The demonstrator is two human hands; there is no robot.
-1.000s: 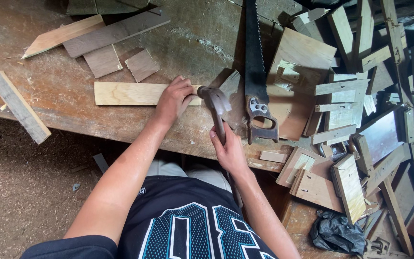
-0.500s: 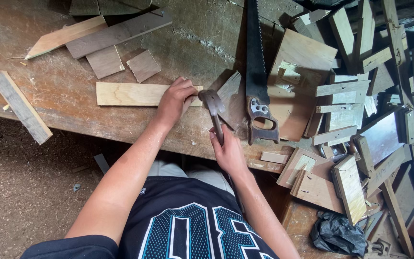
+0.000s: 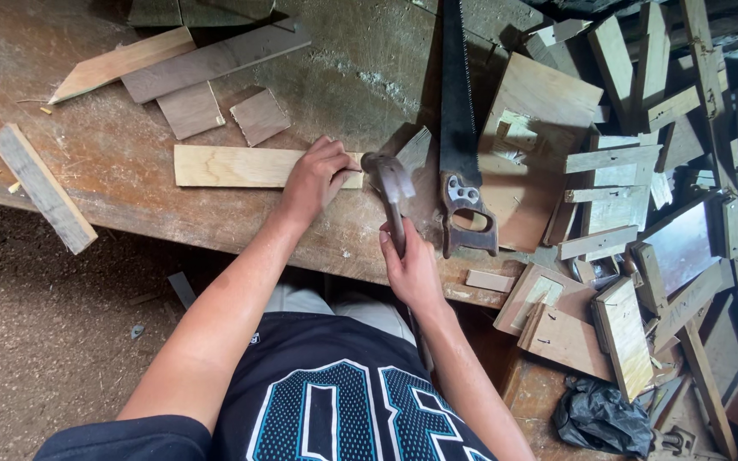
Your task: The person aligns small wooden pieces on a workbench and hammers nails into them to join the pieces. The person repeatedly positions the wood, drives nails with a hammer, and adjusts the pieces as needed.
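Now left hand (image 3: 316,175) pins the wood strip (image 3: 231,166); right hand (image 3: 410,271) grips hammer (image 3: 391,186) w/ head down by fingers. Nail too small to see.

A: What sort of place is shown?
B: A rough woodworking workshop. A worn, scarred wooden table (image 3: 130,171) carries a light plank (image 3: 232,166), offcuts of darker board (image 3: 215,60) and a loose batten (image 3: 43,188) overhanging its edge.

A: Which tools support this?
B: A handsaw (image 3: 459,128) lies on the table, teeth along its long blade, and a hammer (image 3: 390,183) is gripped beside it.

A: And the surroundings?
B: A heap of cut wooden scraps (image 3: 625,171) fills the right side; the bare floor (image 3: 36,341) below is strewn with sawdust
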